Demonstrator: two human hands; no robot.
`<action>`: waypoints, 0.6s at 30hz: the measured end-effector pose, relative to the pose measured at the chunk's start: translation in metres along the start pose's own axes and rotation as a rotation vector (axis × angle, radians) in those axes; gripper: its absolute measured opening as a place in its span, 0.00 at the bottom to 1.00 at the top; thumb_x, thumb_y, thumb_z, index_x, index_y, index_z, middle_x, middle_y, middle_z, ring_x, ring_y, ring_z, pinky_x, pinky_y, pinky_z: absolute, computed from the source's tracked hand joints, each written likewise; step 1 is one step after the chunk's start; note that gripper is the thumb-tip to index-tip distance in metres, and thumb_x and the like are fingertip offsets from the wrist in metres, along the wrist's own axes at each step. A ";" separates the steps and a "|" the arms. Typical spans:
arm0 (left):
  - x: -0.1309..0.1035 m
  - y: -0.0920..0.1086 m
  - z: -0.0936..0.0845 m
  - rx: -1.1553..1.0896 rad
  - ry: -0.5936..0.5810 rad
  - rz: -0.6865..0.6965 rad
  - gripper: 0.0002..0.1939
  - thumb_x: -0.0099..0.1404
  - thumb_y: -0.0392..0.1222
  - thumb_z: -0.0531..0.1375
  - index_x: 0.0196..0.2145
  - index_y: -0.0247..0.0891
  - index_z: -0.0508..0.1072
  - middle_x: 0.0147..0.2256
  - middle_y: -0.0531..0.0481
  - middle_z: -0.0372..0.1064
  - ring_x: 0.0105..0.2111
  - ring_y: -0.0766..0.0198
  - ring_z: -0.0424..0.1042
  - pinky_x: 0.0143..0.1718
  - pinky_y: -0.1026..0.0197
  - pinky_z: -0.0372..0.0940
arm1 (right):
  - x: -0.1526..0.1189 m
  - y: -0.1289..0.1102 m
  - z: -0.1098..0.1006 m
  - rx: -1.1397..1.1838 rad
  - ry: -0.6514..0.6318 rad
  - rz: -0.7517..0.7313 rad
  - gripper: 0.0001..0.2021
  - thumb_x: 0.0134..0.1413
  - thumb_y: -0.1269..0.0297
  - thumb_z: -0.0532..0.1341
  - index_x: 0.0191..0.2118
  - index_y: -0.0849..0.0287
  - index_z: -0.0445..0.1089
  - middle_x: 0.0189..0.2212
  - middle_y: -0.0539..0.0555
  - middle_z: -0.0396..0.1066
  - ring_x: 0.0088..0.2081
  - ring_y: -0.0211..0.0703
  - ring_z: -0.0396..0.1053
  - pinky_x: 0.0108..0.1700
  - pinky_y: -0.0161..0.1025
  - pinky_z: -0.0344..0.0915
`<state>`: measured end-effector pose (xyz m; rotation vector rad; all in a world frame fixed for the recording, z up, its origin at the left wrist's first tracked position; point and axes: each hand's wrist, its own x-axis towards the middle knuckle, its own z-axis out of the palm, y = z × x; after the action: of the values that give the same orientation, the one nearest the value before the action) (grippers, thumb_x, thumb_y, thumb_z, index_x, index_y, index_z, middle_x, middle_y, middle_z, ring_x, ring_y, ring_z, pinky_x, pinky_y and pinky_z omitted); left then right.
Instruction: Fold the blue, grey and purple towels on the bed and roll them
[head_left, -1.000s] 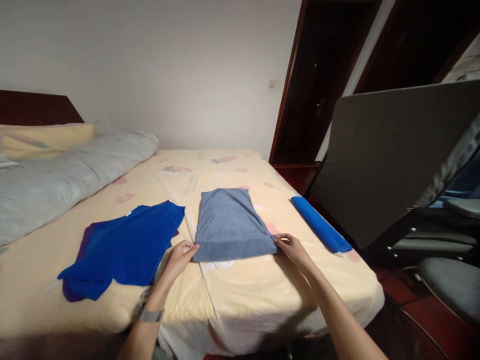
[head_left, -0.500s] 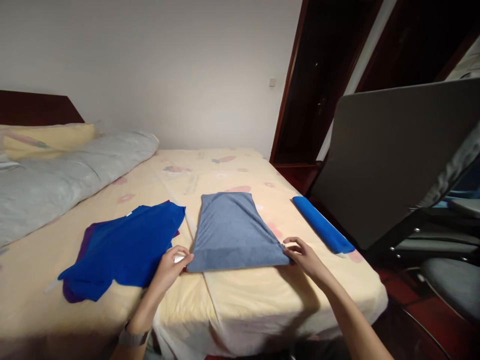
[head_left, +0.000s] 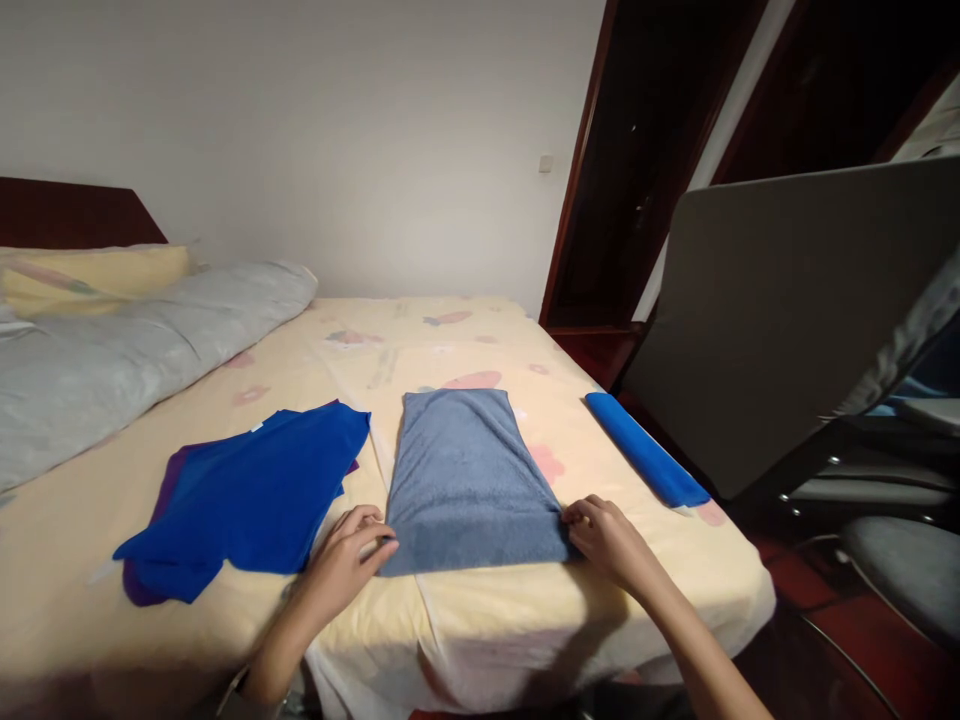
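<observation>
the step in hand looks like straightening the near edge of the grey-blue cloth (head_left: 465, 470), which lies spread on the bed (head_left: 487, 605) in the lower centre of the frame. the right hand (head_left: 611, 540), at lower right of centre, seems pinched on the cloth's near right corner. the left hand (head_left: 337, 570), at lower left of centre, touches the near left corner with curled fingers; i cannot tell whether they grip. the cloth stretches up the frame between the hands. the next move probably calls for level corners and light, even tension.
</observation>
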<state>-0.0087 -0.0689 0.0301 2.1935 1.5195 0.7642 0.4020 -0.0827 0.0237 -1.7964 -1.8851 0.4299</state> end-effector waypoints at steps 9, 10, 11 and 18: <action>-0.005 -0.015 0.004 0.039 -0.172 0.089 0.22 0.54 0.33 0.58 0.44 0.50 0.80 0.50 0.51 0.76 0.52 0.54 0.72 0.58 0.56 0.63 | -0.009 0.009 -0.005 0.228 -0.180 -0.259 0.29 0.43 0.76 0.59 0.54 0.53 0.72 0.54 0.57 0.68 0.56 0.53 0.65 0.59 0.45 0.61; -0.003 -0.016 0.004 0.016 -0.169 0.071 0.20 0.55 0.34 0.58 0.43 0.49 0.81 0.49 0.50 0.76 0.52 0.54 0.72 0.57 0.57 0.63 | -0.007 0.010 -0.004 0.257 -0.167 -0.229 0.26 0.45 0.75 0.59 0.52 0.54 0.73 0.53 0.57 0.70 0.54 0.53 0.67 0.58 0.45 0.62; -0.002 -0.017 0.004 -0.013 -0.165 0.048 0.18 0.58 0.36 0.57 0.43 0.47 0.81 0.49 0.49 0.76 0.51 0.55 0.73 0.56 0.58 0.64 | -0.005 0.011 -0.005 0.299 -0.162 -0.192 0.22 0.48 0.73 0.59 0.51 0.54 0.73 0.50 0.57 0.72 0.52 0.53 0.69 0.56 0.45 0.64; 0.026 -0.016 0.007 -0.113 0.007 -0.205 0.18 0.65 0.54 0.55 0.42 0.41 0.76 0.38 0.48 0.80 0.38 0.56 0.76 0.39 0.63 0.66 | 0.027 0.017 0.004 0.617 -0.024 0.025 0.14 0.56 0.59 0.61 0.45 0.57 0.75 0.42 0.56 0.77 0.46 0.52 0.74 0.47 0.42 0.69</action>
<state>-0.0091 -0.0388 0.0216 1.9212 1.6317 0.7711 0.4138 -0.0545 0.0144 -1.3978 -1.5145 0.9276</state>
